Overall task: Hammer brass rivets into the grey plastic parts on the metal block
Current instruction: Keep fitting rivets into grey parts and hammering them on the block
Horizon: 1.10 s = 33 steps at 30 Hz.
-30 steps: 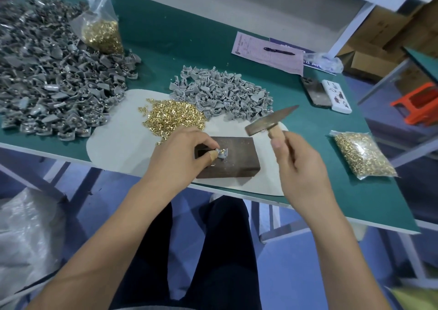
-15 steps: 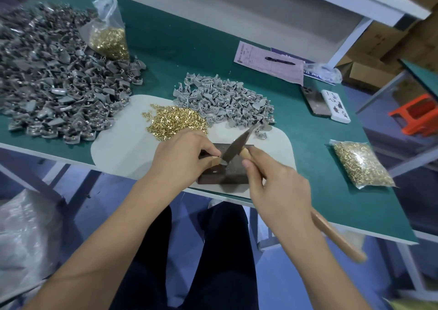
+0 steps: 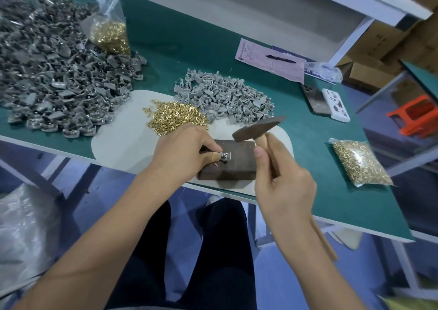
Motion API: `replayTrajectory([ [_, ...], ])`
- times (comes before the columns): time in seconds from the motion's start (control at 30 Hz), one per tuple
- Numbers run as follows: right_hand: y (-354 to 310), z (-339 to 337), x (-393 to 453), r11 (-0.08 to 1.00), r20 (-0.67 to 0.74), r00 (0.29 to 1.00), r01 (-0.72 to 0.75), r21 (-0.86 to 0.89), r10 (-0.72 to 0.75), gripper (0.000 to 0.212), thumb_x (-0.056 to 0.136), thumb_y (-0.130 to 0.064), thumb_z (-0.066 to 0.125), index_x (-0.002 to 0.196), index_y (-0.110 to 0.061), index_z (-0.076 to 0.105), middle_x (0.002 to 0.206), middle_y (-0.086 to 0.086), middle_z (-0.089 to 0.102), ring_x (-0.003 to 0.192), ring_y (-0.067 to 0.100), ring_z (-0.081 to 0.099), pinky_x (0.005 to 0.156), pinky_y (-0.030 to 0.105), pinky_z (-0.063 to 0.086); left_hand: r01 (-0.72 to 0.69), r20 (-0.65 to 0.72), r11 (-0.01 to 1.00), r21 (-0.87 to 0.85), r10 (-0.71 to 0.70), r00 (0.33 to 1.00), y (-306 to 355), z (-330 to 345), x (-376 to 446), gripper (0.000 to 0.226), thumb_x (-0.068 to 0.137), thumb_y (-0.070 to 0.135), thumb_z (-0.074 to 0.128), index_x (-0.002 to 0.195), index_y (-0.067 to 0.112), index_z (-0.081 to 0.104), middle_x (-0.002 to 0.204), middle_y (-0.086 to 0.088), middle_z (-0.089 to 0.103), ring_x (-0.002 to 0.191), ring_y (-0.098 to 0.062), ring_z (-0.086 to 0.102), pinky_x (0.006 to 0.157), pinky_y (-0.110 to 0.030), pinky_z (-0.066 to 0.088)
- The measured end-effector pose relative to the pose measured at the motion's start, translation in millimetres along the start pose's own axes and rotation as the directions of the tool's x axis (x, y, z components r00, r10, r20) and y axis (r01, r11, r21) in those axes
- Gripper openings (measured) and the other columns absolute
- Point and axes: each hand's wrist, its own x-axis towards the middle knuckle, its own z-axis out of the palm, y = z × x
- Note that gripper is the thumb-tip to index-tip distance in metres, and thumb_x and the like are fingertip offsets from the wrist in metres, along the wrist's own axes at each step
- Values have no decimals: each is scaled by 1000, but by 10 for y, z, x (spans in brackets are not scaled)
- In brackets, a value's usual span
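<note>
R hand (image 3: 282, 186) nearest: fingers (image 3: 262, 154) curled round the wooden handle of the hammer (image 3: 258, 128), thumb along the shaft. Hammer head is raised, above and just right of the L fingertips, clear of the block. Handle end sticks out past the R wrist.

L hand (image 3: 183, 152) rests on the left part of the metal block (image 3: 234, 165); thumb and forefinger pinch a small grey plastic part (image 3: 225, 156) w/ a shiny metal bit, sitting on the block's top face, just beyond the L fingertips. Block lies on a pale mat (image 3: 123, 139) at the bench (image 3: 189, 44) front edge.

Just beyond the L knuckles: loose pile of brass rivets (image 3: 176, 117) on the mat. Beyond and right of that, heap of light grey parts (image 3: 225, 96). Far left of the L fingers: big heap of darker grey parts (image 3: 52, 77), w/ a bag of rivets (image 3: 110, 32) at its far edge. Well right of the R fingers: 2nd rivet bag (image 3: 359, 164). Farthest: phone (image 3: 315, 100), white device (image 3: 335, 104), paper form (image 3: 270, 63) w/ a pen (image 3: 280, 58) on it.
</note>
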Motion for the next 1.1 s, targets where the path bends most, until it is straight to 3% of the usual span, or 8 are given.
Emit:
replayTrajectory([
  [0.13,3,-17,49,975,216,974,106,-194,-63,23,101,-48,49,121,-45,61,82,-6,74,77,30,68,57,32,37,1,-19,1000,29,0,1000,26,3,-8,14,82,51,76,93,43,76,93,21,65,102,-6,53,76,-33,46],
  [0.27,169,-56,108,982,95,990,-87,-165,104,29,103,-52,40,128,-49,53,96,-7,75,87,33,68,65,34,36,-3,-28,1000,16,4,1000,14,10,-18,10,83,50,75,91,44,75,92,22,63,100,-4,51,70,-31,40],
  [0.37,420,5,121,939,67,968,-216,-268,241,38,105,-33,44,142,-37,52,113,3,67,95,36,63,68,36,36,-13,-29,1000,-2,13,1000,12,46,-49,9,86,48,72,93,44,75,93,22,62,103,-5,48,71,-33,43],
  [0.53,572,136,44,861,271,863,-297,-413,427,58,97,-7,48,149,-32,46,134,10,51,122,34,44,89,41,39,-65,-41,996,-67,62,997,5,111,-97,6,88,42,71,93,42,73,96,21,60,104,-4,48,76,-35,49],
  [0.6,510,178,22,886,254,900,-236,-400,354,51,99,-12,48,146,-31,50,140,3,54,128,29,40,99,43,32,-113,-128,975,-192,89,988,-30,150,-193,5,88,37,71,93,39,72,99,23,61,105,-1,51,81,-29,48],
  [0.73,191,286,103,997,45,997,62,51,-64,29,102,-24,52,125,-21,69,116,-3,67,112,25,55,99,40,42,-51,-230,943,-329,-28,973,-132,184,-455,12,89,37,65,100,42,66,100,31,63,99,7,57,77,-21,50],
  [0.87,-334,592,198,938,207,922,293,185,-328,14,94,-34,67,107,-34,73,101,-20,66,99,14,56,86,37,42,41,-239,937,-346,-130,962,-373,70,-574,13,91,32,66,101,41,64,99,28,65,97,4,61,75,-29,55],
  [1.1,-1085,1272,235,901,379,830,304,309,-410,4,91,-27,71,92,-30,73,95,-18,67,97,15,56,88,39,41,237,-331,935,-265,-319,888,-1046,-341,-819,9,92,45,61,99,42,63,90,29,62,82,-2,55,61,-22,40],
])
